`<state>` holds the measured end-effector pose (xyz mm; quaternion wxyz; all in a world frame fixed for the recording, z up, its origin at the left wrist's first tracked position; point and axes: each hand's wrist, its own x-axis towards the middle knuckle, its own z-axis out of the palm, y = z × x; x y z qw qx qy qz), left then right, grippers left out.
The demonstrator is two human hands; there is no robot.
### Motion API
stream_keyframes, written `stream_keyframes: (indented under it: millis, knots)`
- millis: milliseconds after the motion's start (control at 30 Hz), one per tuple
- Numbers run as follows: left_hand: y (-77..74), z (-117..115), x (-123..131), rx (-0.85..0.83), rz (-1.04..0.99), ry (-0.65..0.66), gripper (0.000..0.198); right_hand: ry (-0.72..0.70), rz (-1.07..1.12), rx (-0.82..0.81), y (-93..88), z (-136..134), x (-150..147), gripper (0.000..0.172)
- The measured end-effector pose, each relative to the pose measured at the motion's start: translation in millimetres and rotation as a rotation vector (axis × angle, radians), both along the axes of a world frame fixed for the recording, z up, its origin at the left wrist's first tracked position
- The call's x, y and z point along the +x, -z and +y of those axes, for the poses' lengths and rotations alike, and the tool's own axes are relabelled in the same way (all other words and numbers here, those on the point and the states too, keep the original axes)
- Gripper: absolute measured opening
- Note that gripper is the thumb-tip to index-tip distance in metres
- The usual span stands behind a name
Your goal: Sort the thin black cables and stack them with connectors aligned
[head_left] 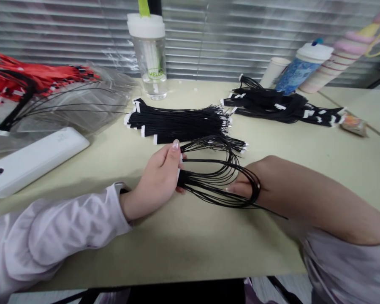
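Note:
My left hand (160,179) is closed around the gathered end of a bundle of thin black cords (221,177), near their white tags. The cords loop out to the right and wrap around my right hand (253,185), which pokes through the loop; only a fingertip of it shows under the strands. Just behind my hands lies a neat stack of black cords with white tags (177,122) on the pale table (193,240).
A second heap of black cords (278,105) lies at the back right. A clear water bottle (150,55), a blue bottle (304,63) and a paper cup (274,69) stand by the blinds. A white power bank (31,160), plastic bags and red lanyards (25,78) sit left.

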<state>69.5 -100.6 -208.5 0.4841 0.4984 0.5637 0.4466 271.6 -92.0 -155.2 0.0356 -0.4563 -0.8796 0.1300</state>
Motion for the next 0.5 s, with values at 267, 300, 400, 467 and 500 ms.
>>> stream_keyframes:
  millis: [267, 300, 400, 467, 500]
  knots:
    - [-6.1, -5.7, 1.9, 0.071, 0.099, 0.016, 0.037, -0.116, 0.219, -0.168, 11.4, -5.9, -34.5, 0.028]
    - [-6.0, -5.9, 1.6, 0.081, 0.110, 0.021, 0.037, -0.090, 0.223, -0.198, 11.9, -5.6, -37.6, 0.027]
    - [-4.5, -5.9, 0.7, 0.110, 0.129, 0.027, 0.036, -0.002, 0.220, -0.261, 11.5, -4.5, -43.3, 0.027]
    - [-3.1, -5.9, 0.2, 0.121, 0.136, 0.025, 0.035, 0.011, 0.213, -0.277, 11.5, -4.3, -44.3, 0.028]
    - [-2.5, -5.8, 0.1, 0.126, 0.138, 0.023, 0.035, 0.002, 0.213, -0.268, 12.2, -4.4, -44.2, 0.028]
